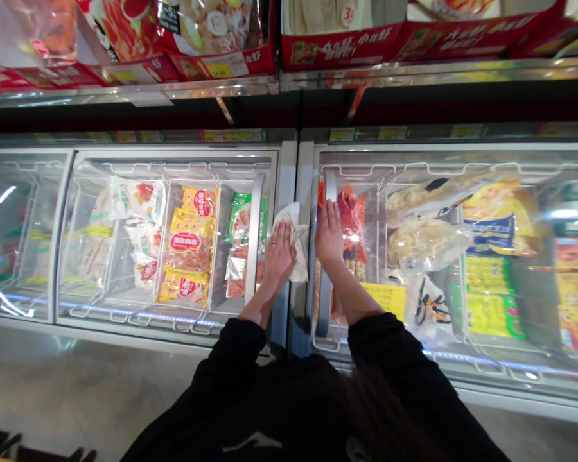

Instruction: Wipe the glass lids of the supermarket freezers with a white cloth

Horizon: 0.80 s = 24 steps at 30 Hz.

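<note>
The left fingers (282, 236) are lying flat, pressing a cloth (299, 253) beneath them that is probably feeling light, limp and best gathered by its loose edge beside them, while outstretched right fingers (331, 217) are covering a freezer handle (324, 301).

The cloth (298, 260) lies on freezer frames (288, 160), under left hand (280, 249).

cloth (299, 256): matt | lid (539, 282): smooth, glossy (glass, apparently) | bags (191, 242): shiny plastic
</note>
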Motion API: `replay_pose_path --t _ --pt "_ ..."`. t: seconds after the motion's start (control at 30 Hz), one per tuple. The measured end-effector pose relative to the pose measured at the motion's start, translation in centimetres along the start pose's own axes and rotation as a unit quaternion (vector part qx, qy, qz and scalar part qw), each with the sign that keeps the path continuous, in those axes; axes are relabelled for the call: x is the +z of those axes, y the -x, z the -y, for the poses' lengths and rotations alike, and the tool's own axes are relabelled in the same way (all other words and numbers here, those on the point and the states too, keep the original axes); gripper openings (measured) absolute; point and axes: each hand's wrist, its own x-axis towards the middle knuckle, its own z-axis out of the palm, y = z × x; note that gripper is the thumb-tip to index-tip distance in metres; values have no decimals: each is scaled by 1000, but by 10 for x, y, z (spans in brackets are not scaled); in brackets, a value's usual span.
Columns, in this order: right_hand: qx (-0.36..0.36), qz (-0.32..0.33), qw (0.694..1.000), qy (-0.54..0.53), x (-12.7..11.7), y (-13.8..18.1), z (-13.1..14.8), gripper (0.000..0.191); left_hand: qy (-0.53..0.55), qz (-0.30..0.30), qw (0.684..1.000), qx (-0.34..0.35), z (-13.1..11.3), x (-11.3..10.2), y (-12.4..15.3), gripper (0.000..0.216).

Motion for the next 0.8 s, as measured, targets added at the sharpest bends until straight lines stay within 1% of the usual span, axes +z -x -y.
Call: replay_pose_path --t 0.07,0.17,0.3,0.37,0.4,0.47,0.57,0.67,0.73,0.8 --pt "-5 10 1000 7 1 2 -1 73 2 -3 1000 4 1 1 6 81" --pt "-12 21 1000 14 1 16 -2 71 -1 -2 1000 21 3 -1 -9 75" --pt "-15 18 1000 19 -3 57 3 72 8 -12 1000 23 3 -5 -37 73" --pt "-15 18 999 22 -5 83 6 73 15 -18 1000 10 1 -6 -39 74" --pt "-14 22 999 22 -7 96 8 73 18 -18 1000 4 -1 -6 -35 74" --pt "-13 34 999 17 -9 121 11 73 19 -12 1000 -1 -3 -5 -17 74" --pt "-10 59 998 11 -12 151 13 73 13 7 1000 11 -4 -1 28 72" --pt "-9 84 996 16 -16 168 15 70 17 28 999 19 -2 3 70 70" --pt "-15 102 994 25 -19 173 16 67 27 42 999 22 0 4 86 69" --pt "-22 118 992 37 -21 175 17 66 36 50 998 34 2 3 86 68"
